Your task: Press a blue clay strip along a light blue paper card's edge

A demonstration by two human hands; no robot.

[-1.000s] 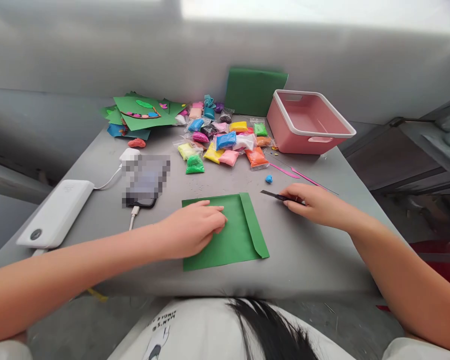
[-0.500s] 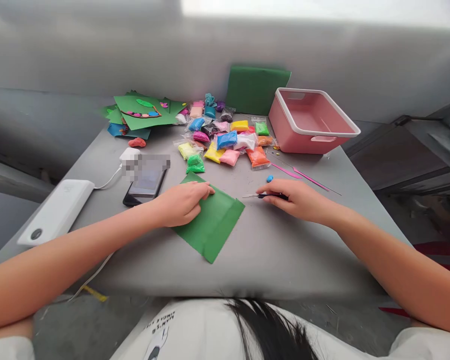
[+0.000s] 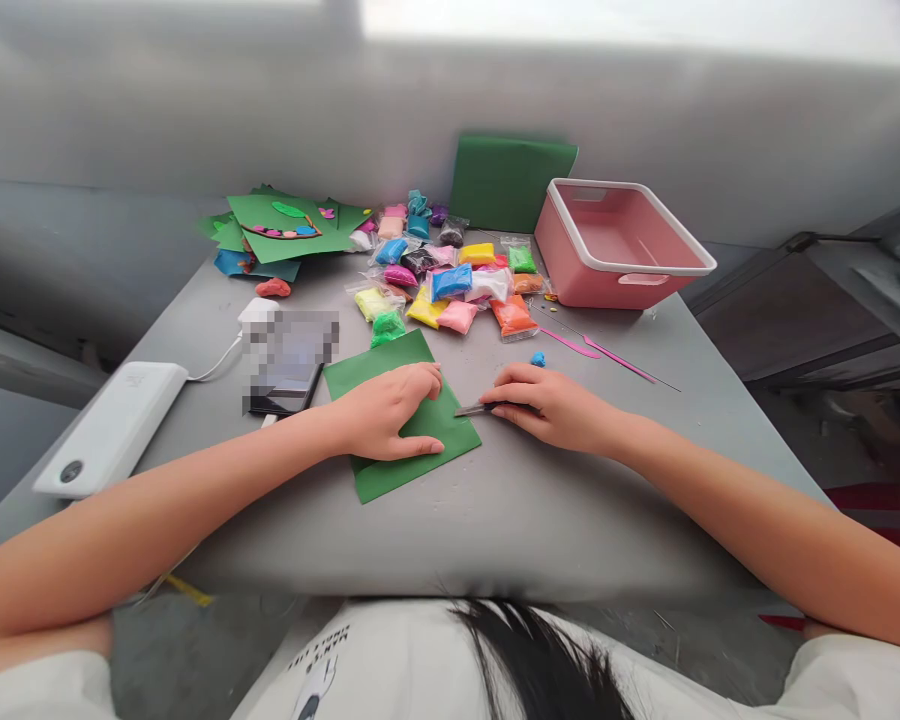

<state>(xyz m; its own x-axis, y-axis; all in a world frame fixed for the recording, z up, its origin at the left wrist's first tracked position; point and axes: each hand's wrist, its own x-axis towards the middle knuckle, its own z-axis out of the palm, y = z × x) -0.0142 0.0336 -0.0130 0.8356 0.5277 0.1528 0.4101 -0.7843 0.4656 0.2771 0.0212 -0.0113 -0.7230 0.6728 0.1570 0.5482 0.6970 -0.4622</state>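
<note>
Recorder: Grey table [image 3: 570, 500] fills the view, with a pale wall behind it. The largest item on it is a pink bin [image 3: 622, 245] with a white rim, at the far right corner.

Checker: Next in size?

Recorder: White power bank [image 3: 112, 425] at the left edge, with a cable running toward a phone [image 3: 289, 365] lying flat beside it. Then the green sheet [image 3: 397, 470], flat on the table at front middle, turned askew to the table edge.

Checker: Far side?

Recorder: Clay packets [image 3: 450, 280] in mixed colours, heaped between a stack of green paper cut-outs [image 3: 285, 225] at the far left and the bin.

Checker: Hands?

Recorder: Left hand [image 3: 386, 410] lies on the green sheet, pressing down. Its fingers are together and bent, the thumb is stretched along the paper, and nothing is clamped. Right hand [image 3: 547, 405] rests just beside the sheet's right edge, thumb and fingers pinched on a slim dark tool [image 3: 474, 409]. The tool's tip reaches that edge.

Checker: Smallest?

Recorder: Pink sticks [image 3: 592, 348] lie between the right hand and the bin. A blue clay ball [image 3: 538, 358] sits just beyond the right hand's knuckles, not touching.
</note>
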